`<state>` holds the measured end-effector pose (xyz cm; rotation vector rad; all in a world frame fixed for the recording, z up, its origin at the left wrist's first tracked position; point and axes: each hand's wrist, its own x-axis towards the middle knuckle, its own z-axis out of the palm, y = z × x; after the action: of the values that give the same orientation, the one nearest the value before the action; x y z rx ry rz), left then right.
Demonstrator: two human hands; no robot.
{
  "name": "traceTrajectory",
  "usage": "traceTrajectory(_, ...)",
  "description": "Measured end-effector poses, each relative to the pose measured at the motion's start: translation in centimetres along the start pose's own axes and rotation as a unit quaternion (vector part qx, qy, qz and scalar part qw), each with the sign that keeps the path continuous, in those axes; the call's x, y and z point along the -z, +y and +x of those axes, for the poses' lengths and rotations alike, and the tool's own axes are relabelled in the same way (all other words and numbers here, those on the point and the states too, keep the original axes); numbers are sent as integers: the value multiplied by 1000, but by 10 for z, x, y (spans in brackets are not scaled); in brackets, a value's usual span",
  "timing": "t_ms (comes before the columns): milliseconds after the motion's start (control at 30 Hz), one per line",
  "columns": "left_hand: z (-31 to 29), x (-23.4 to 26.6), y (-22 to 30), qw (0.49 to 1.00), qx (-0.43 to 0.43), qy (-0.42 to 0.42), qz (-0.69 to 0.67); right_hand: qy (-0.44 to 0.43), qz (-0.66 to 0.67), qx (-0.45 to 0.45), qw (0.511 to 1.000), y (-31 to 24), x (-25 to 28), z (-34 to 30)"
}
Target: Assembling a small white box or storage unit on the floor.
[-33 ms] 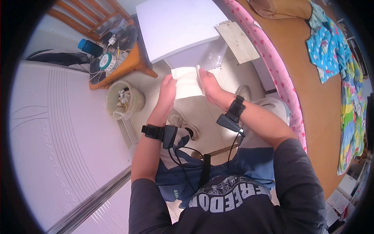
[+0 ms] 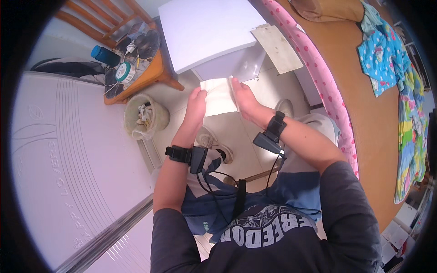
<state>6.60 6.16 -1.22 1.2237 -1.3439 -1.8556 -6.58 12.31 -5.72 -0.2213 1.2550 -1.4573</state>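
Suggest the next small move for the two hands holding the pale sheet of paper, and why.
Probably press the two side edges together into a fold: the left hand and right hand each grip one side of the pale rectangular paper sheet, held flat in the air above the tiled floor.

A pale tiled floor (image 2: 236,136) carries a full waste bin (image 2: 144,116), a white cabinet (image 2: 205,32) and a wooden stool (image 2: 145,75).
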Motion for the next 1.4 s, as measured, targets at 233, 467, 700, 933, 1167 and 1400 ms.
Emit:
traceTrajectory(233,2,3,16,992,22,-117,34,-15,-132,10,991,-22,-4,-12)
traceTrajectory(467,7,17,27,994,-10,-63,91,31,-88,37,995,-13,13,8)
traceTrajectory(700,18,27,1,987,-76,-20,140,18,-215,32,976,-38,-10,-21)
traceTrajectory(933,8,13,24,987,-91,28,131,16,-172,32,984,-17,8,1)
traceTrajectory(1167,-4,7,40,969,-79,-39,230,38,-137,42,989,-19,7,-1)
traceTrajectory(1400,-4,10,45,972,-57,-68,217,14,-211,88,974,-12,22,9)
